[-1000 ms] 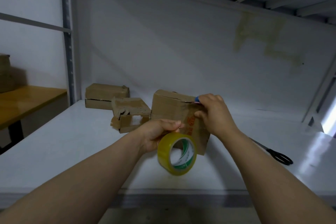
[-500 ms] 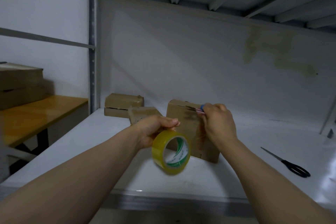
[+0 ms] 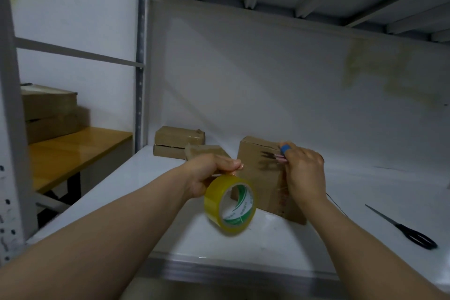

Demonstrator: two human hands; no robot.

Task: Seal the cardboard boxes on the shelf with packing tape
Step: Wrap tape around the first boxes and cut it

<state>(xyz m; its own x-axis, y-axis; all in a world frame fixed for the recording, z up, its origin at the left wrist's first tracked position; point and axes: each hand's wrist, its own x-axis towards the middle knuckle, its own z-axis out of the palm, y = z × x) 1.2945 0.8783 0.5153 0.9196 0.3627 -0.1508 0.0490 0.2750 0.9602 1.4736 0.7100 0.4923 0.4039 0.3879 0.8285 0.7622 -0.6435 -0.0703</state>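
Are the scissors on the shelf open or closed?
Closed. The scissors lie flat on the shelf with both blades together as one thin point.

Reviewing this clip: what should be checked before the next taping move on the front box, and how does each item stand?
1. Tape roll held by the left hand: ok.
2. Front box resting on the shelf: ok.
3. Right hand at the box's upper edge, gripping a blue-tipped tool: ok.
4. Tape end stuck to the box: cannot tell, blurred.
5. Scissors lying on the shelf, right of the box: ok.
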